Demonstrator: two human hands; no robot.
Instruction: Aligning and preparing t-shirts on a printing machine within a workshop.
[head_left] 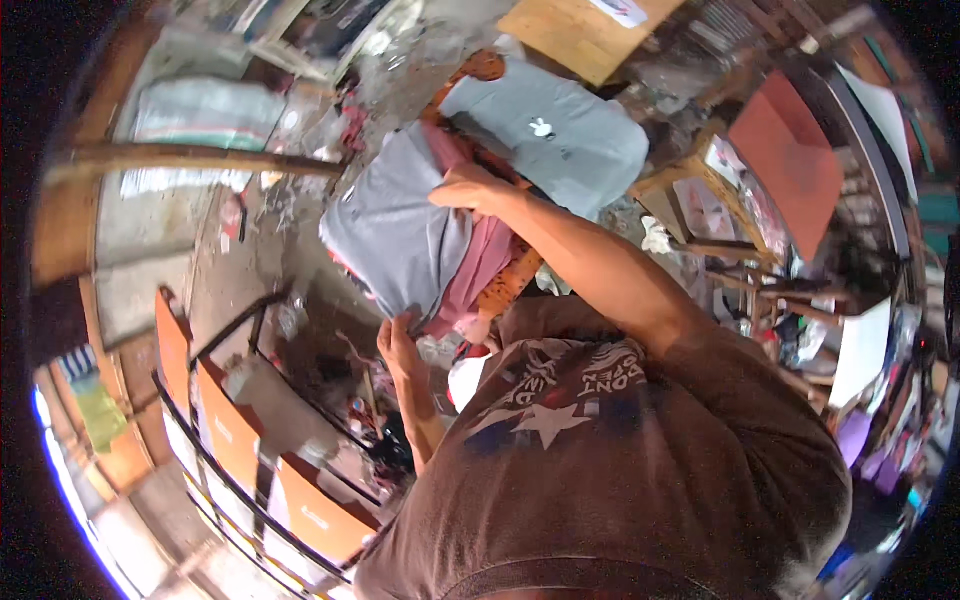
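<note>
A grey piece of clothing (pixel 395 225) lies spread over a pink cloth (pixel 487 262) on an orange patterned surface. My right hand (pixel 465 190) grips the grey clothing at its upper right side, fingers closed. At its lower edge, my left hand (pixel 397 342) pinches the fabric between thumb and fingers. Just beyond my right hand is a pale blue-grey cloth (pixel 590 140) with a small white rabbit print, spread flat and touched by neither hand. The undersides of the fabrics are hidden.
Orange-backed chairs (pixel 228 410) with a black metal frame stand at the lower left. A wooden bar (pixel 200 160) crosses the upper left. To the right are a wooden stool (pixel 690 190), a red-brown panel (pixel 790 165) and piled clutter. Scraps litter the floor.
</note>
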